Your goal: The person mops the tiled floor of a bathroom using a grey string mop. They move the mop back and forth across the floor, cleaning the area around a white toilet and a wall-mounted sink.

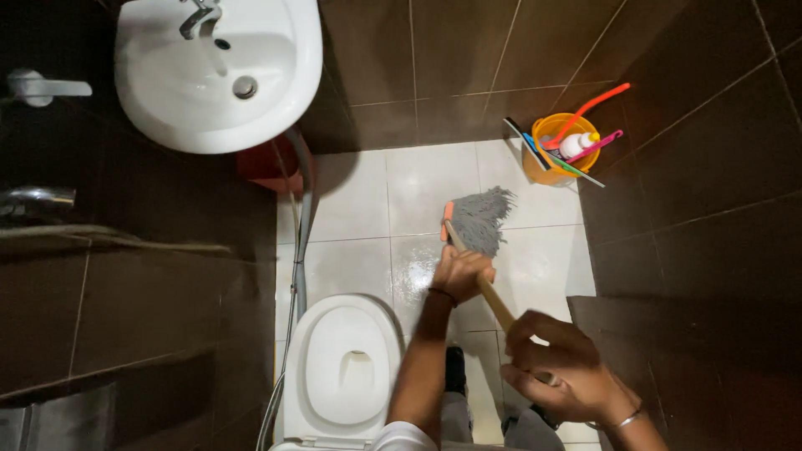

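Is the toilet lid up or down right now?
Up: the white toilet shows its open oval seat and the bowl opening from above, beside the left hand.

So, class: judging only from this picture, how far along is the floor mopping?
Done: the tile beside the left hand shines wet. In hand: both hands, the right hand lower, grip the wooden handle, with the grey mop head on the white floor. Left: tiles near the orange bucket look matt.
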